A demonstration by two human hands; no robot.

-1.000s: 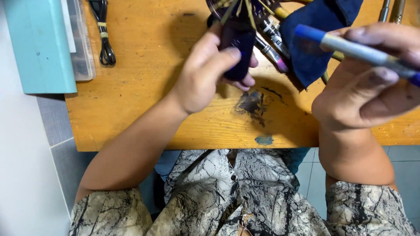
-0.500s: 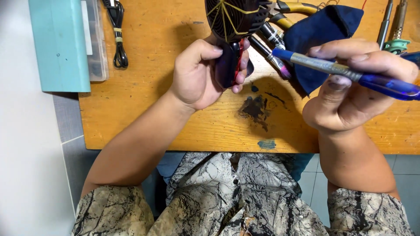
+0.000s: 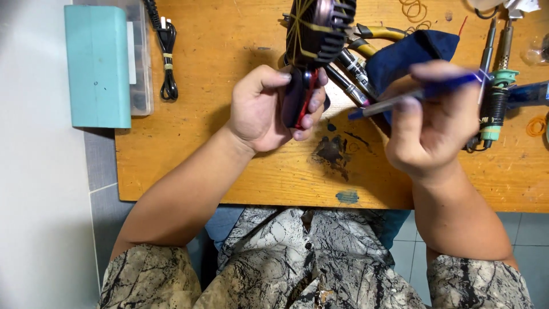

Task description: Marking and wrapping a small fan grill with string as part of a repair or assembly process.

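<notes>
My left hand grips the dark handle of a small hand-held fan, whose round black grille points up and away; thin yellow wires cross the grille and a red wire runs down the handle. My right hand holds a blue pen-like tool sideways, its tip aimed left toward the fan handle, a short gap between them. Both hands hover over the orange wooden table.
A dark blue cloth pouch with several pens and pliers lies behind the hands. A soldering iron in its green stand sits at right. A teal box, clear case and coiled black cable lie at left. Dark stains mark the wood.
The fan has been raised upright in my left hand, its grille now in full view. My right hand turned the blue tool so its tip points left, closer to the fan handle.
</notes>
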